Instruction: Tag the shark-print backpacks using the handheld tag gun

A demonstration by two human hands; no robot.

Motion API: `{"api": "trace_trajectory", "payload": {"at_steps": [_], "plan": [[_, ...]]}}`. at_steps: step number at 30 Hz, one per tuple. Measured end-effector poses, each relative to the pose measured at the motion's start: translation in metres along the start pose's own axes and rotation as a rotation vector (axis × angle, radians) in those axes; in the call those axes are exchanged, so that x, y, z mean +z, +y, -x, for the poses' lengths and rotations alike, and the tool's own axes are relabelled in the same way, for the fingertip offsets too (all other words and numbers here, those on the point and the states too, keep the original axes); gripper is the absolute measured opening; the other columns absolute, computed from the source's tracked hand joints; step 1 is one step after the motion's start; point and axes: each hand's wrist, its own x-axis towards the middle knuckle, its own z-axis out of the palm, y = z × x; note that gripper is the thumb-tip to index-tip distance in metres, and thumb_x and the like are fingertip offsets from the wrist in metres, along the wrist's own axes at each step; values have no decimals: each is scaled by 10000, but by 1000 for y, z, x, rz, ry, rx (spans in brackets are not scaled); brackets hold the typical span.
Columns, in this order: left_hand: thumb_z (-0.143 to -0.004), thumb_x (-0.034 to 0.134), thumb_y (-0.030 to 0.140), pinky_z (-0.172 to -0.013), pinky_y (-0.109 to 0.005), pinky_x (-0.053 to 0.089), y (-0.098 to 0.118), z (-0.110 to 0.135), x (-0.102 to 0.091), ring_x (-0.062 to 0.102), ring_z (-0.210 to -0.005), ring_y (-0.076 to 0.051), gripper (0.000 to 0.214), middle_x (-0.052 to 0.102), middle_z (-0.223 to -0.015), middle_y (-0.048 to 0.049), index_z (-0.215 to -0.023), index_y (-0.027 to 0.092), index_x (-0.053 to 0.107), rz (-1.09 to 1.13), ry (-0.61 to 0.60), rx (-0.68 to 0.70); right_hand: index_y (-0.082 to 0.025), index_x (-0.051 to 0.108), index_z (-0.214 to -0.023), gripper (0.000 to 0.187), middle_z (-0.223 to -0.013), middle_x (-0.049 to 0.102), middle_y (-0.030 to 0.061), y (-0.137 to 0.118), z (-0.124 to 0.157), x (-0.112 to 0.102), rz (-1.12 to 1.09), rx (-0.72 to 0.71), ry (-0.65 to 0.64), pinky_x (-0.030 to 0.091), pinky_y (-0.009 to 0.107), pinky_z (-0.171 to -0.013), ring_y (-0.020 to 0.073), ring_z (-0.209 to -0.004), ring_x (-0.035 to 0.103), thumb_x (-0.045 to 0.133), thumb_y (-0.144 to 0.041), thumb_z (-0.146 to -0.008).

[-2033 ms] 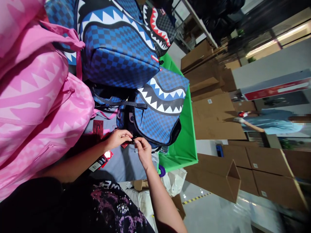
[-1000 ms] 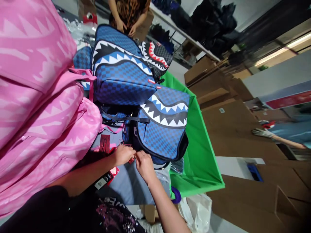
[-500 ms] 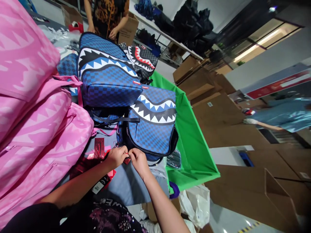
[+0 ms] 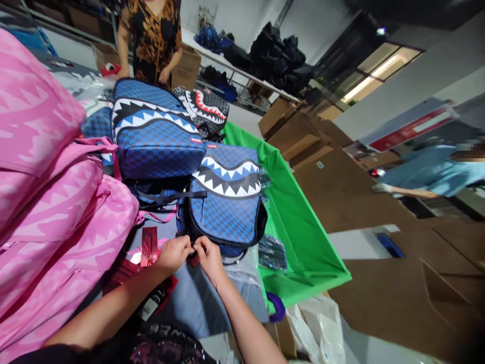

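Pinching together at the lower middle of the frame, the left hand (image 4: 173, 254) and the right hand (image 4: 207, 258) meet fingertip to fingertip at the bottom edge of a small blue backpack (image 4: 223, 205). Both hands have their fingers closed on a small red tag (image 4: 194, 261), of which only a sliver shows below the knuckles. How the tag joins the bag is hidden by the fingers.

The small blue backpack stands just above the hands, checkered, with a band of white shark teeth across its front. It leans against a larger blue backpack (image 4: 155, 139) of the same pattern toward the upper left. Behind that, a grey backpack (image 4: 206, 107) shows a red-lined mouth.

A heap of pink backpacks (image 4: 56, 202) fills the left side of the frame. Red hang tags (image 4: 149, 245) lie on the grey table (image 4: 206, 301), just left of the left hand. To the right of the hands a green cloth (image 4: 303, 237) spreads out, with a clear plastic packet (image 4: 271, 251) on its near edge.

At the top of the frame a co-worker in a patterned top (image 4: 151, 33) stands beyond the bags. Flattened cardboard boxes (image 4: 333, 187) cover the right side.
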Motion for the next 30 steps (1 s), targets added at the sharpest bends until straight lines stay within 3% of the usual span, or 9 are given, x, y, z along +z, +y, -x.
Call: {"api": "trace_trajectory", "payload": {"at_steps": [5, 9, 13, 17, 20, 23, 26, 30], "plan": [[-979, 420, 334, -705, -223, 427, 11, 3, -3, 631, -768, -132, 269, 697, -837, -12, -894, 204, 639, -16, -44, 65, -195, 555, -745, 196, -651, 549, -20, 9, 3, 0, -28, -31, 19, 387, 234, -624, 146, -627, 527, 468, -315, -873], [-944, 491, 386, -633, -230, 398, 16, 5, -7, 623, -727, -146, 231, 694, -803, -4, -898, 211, 634, -41, 38, 30, -195, 561, -739, 259, -652, 563, -13, 22, 3, 1, -59, -46, 26, 402, 231, -602, 151, -614, 541, 489, -392, -891], [-943, 466, 346, -589, -220, 392, 17, 3, -5, 602, -637, -127, 231, 679, -712, 16, -828, 207, 611, 23, -50, 38, -193, 587, -748, 297, -661, 581, -3, 35, 1, 0, -57, -64, 27, 427, 232, -601, 159, -617, 556, 516, -440, -896], [-802, 579, 219, -687, -249, 429, 21, 3, 0, 654, -784, -167, 35, 727, -848, -7, -826, 208, 601, -112, 84, 9, -194, 607, -733, 296, -660, 600, -2, 50, 0, 3, -62, -87, 53, 455, 228, -615, 163, -620, 581, 561, -448, -877], [-813, 541, 192, -664, -229, 430, 22, 1, 0, 672, -775, -157, 107, 724, -803, 17, -857, 229, 631, -21, 3, 23, -199, 610, -710, 335, -615, 569, -14, 60, 0, 7, -96, -78, 134, 443, 227, -566, 156, -568, 552, 574, -499, -853], [-843, 509, 200, -706, -258, 448, 20, -1, -2, 687, -821, -187, 126, 731, -832, -6, -790, 215, 622, -110, -14, 70, -206, 602, -680, 383, -597, 547, -17, 59, 1, 11, -109, -70, 228, 433, 235, -543, 153, -543, 524, 578, -558, -829], [-786, 591, 204, -757, -280, 459, 19, -2, -3, 686, -900, -214, 114, 733, -941, -9, -894, 230, 620, -145, 44, 69, -216, 609, -668, 396, -578, 544, -16, 50, 2, 13, -113, -40, 241, 428, 242, -513, 153, -512, 506, 591, -584, -811], [-856, 542, 229, -760, -279, 472, 21, -1, -5, 694, -912, -218, 82, 732, -918, -14, -858, 232, 624, -164, -44, 95, -218, 601, -664, 402, -551, 527, -20, 40, 3, 13, -127, 3, 221, 418, 243, -486, 149, -484, 479, 592, -593, -809]]}}
